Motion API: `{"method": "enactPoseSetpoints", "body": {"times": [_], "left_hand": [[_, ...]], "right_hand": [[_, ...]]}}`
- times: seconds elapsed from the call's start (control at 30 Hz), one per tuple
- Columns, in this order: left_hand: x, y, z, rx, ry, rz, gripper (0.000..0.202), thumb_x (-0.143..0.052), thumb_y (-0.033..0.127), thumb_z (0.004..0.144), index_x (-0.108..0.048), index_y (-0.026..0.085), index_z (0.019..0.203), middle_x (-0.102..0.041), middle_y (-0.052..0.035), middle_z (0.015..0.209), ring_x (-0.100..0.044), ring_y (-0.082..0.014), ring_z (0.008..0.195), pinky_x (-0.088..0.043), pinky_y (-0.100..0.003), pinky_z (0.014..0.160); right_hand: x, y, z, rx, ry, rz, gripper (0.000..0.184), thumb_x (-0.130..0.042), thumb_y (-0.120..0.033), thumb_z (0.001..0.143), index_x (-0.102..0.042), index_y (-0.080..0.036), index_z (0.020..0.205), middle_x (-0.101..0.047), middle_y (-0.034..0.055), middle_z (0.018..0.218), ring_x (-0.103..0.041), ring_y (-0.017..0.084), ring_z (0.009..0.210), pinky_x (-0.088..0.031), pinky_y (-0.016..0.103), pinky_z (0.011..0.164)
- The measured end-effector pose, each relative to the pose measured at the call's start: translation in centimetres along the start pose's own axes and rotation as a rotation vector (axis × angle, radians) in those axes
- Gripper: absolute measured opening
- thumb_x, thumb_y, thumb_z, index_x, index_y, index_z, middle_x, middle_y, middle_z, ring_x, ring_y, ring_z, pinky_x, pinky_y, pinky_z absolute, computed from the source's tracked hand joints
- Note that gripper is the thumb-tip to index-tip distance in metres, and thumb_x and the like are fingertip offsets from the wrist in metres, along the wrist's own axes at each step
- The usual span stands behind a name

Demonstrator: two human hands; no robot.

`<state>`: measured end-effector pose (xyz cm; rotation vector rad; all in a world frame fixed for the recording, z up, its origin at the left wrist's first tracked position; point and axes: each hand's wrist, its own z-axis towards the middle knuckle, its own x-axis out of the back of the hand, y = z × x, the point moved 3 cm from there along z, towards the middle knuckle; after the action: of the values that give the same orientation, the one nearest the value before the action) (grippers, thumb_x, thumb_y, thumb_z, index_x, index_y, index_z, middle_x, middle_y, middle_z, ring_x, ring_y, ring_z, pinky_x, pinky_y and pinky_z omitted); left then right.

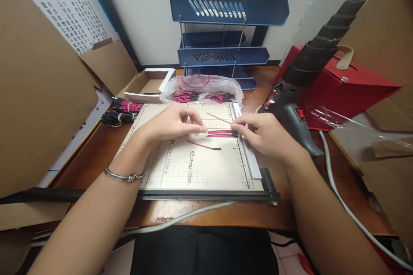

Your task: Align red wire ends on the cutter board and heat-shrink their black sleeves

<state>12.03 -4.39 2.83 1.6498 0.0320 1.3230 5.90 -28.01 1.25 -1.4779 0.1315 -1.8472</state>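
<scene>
My right hand (263, 131) pinches one thin red wire (218, 117) by its right end; the free end points left over the board. Just below those fingertips lies a row of red wires (221, 133) with black ends, side by side on a paper cutter (213, 172) printed with a grid. My left hand (176, 122) hovers at the left tips of this row, thumb stretched out and fingers curled, with a gap between them. Whether the thumb touches the wire tips I cannot tell. Nearer to me, a single red wire with a black end (203, 145) lies alone on the board.
Behind the cutter sit a plastic bag of wires (201, 88) and an open cardboard box (150, 81). Tied wire bundles (124, 111) lie at left. A blue tray rack (222, 56) stands behind. At right are a heat gun (290, 94) and a red box (351, 77).
</scene>
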Motion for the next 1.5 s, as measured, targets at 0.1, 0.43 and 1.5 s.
{"method": "enactPoseSetpoints", "body": {"times": [0.1, 0.43, 1.5], "left_hand": [[0.0, -0.1, 0.2, -0.011, 0.128, 0.024, 0.035, -0.078, 0.045, 0.081, -0.079, 0.02, 0.105, -0.078, -0.003, 0.09, -0.055, -0.0126, 0.065, -0.041, -0.025, 0.059], [-0.9, 1.1, 0.3, -0.178, 0.22, -0.053, 0.02, -0.066, 0.032, 0.092, -0.081, 0.019, 0.089, -0.08, -0.0038, 0.083, -0.07, -0.0164, 0.076, -0.049, -0.026, 0.067], [-0.8, 0.8, 0.0, -0.248, 0.088, 0.185, 0.022, -0.064, 0.032, 0.091, -0.077, 0.018, 0.08, -0.075, -0.0037, 0.081, -0.064, -0.0158, 0.073, -0.044, -0.028, 0.071]], "right_hand": [[0.2, 0.1, 0.1, -0.009, 0.047, -0.027, 0.023, -0.056, -0.03, 0.098, -0.074, -0.018, 0.088, -0.074, 0.001, 0.08, -0.059, 0.012, 0.067, -0.038, 0.027, 0.065], [0.0, -0.3, 0.1, 0.02, 0.104, -0.023, 0.015, -0.063, -0.028, 0.093, -0.076, -0.021, 0.094, -0.076, 0.0013, 0.083, -0.055, 0.012, 0.06, -0.04, 0.028, 0.063], [0.5, 0.9, -0.1, -0.082, -0.162, -0.048, 0.008, -0.072, -0.028, 0.084, -0.074, -0.021, 0.082, -0.066, 0.0019, 0.082, -0.054, 0.013, 0.071, -0.037, 0.027, 0.067]]}}
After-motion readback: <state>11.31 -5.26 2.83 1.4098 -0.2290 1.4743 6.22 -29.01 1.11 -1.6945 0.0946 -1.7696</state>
